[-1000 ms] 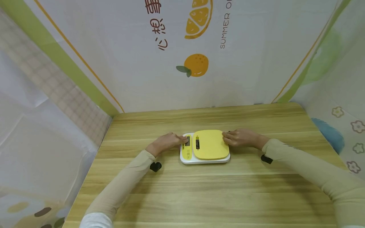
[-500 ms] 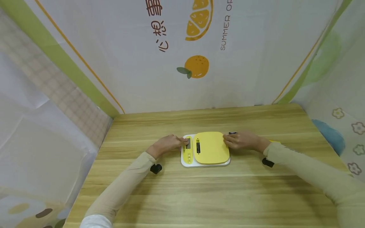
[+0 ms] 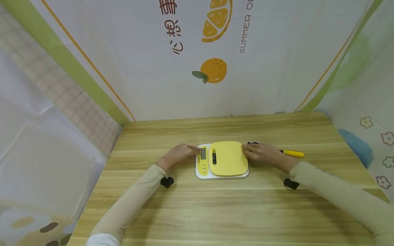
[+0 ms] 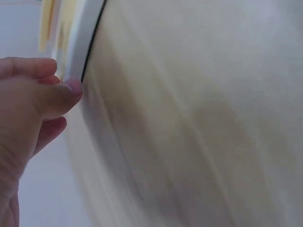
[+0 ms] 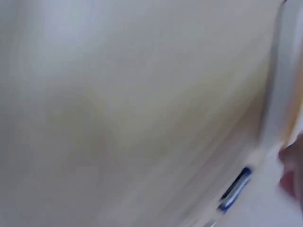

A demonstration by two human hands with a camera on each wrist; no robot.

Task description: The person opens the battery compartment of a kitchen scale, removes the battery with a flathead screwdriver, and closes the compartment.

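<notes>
A yellow and white kitchen scale (image 3: 229, 159) lies flat on the wooden table, its small display (image 3: 203, 154) toward the left. My left hand (image 3: 178, 155) grips the scale's left edge; in the left wrist view the thumb (image 4: 66, 94) presses the white side while the index finger reaches over the top. At the opposite edge my right hand (image 3: 261, 153) holds the scale by its upper right side, with fingertips by the yellow platform. The right wrist view is blurred and shows only part of that hand (image 5: 292, 168) beside the scale's rim.
Just behind my right hand lies a small dark cylinder like a battery (image 3: 252, 142), silver and blue in the right wrist view. A tool with a yellow handle (image 3: 293, 153) lies right of that hand. Printed cloth (image 3: 255, 85) hangs along the table's back edge.
My right wrist and forearm have shifted toward me, uncovering the yellow handle and the small dark cylinder. Both hands have stayed at the scale's edges, and the scale has barely moved.
</notes>
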